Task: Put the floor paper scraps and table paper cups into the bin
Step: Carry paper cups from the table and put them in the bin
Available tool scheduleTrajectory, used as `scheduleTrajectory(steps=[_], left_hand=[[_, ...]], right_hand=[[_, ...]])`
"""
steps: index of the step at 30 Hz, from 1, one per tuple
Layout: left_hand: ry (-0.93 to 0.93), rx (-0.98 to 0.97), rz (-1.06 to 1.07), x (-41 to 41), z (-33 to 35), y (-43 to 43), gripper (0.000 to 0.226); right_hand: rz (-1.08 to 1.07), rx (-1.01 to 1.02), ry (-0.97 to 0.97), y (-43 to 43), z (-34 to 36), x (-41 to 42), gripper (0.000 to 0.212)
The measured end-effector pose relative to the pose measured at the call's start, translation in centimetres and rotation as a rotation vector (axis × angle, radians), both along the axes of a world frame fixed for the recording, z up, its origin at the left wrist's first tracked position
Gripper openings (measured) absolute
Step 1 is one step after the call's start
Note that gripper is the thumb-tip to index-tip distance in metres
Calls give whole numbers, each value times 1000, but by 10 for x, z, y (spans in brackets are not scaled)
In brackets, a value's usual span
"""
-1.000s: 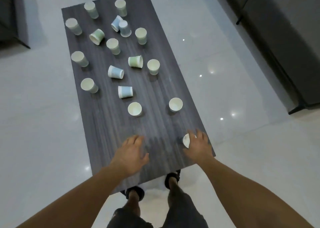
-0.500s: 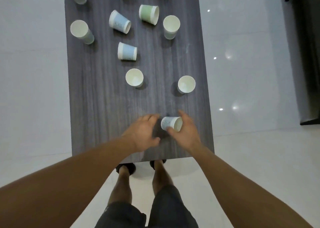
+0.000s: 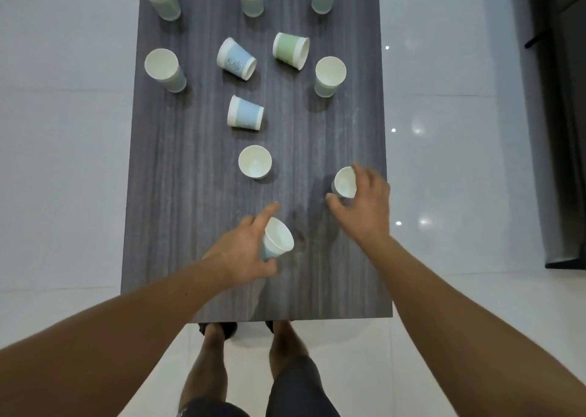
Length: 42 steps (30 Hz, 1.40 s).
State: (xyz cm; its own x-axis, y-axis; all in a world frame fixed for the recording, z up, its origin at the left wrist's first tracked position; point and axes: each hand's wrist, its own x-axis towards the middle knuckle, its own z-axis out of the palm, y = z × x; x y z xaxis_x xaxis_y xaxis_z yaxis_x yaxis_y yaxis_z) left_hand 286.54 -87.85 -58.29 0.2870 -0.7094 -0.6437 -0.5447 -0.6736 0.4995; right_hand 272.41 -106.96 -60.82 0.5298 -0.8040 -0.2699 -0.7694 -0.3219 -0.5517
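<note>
Several paper cups stand or lie on the dark wood table [image 3: 177,213]. My left hand [image 3: 244,251] holds a blue paper cup [image 3: 276,238] tilted above the near part of the table, forefinger stretched out. My right hand [image 3: 364,207] curls its fingers round the rim of an upright white cup [image 3: 344,182] near the table's right edge. Between and beyond my hands stands another upright cup [image 3: 254,162]. Farther off, two blue cups [image 3: 244,112] [image 3: 236,58] and a green cup [image 3: 290,50] lie on their sides. No bin or paper scraps are in view.
More upright cups stand at the far end, such as the left cup [image 3: 165,69] and the right cup [image 3: 329,76]. Glossy white floor [image 3: 63,163] surrounds the table. A dark sofa [image 3: 561,115] runs along the right. My feet are at the table's near edge.
The blue cup passed from my right hand to my left hand. My right hand moved right and forward onto the upright white cup. The view has moved closer over the table.
</note>
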Motion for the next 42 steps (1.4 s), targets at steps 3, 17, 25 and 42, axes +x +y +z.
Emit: scheduleTrajectory(steps=[3,17,25,42], left_hand=[[-48,-7,28,6,-2,9,90],[-138,-135,417,17,62,64,95],[-306,-90,561,7,133,165,83],[-502,-146,1221,-40,236,577,85]], right_hand=[[195,-55,301,-26,-21,12,93],[499,97,259,58,25,37,62],[797,42,185,165,129,62,64],[1417,-239,61,546,258,137,67]])
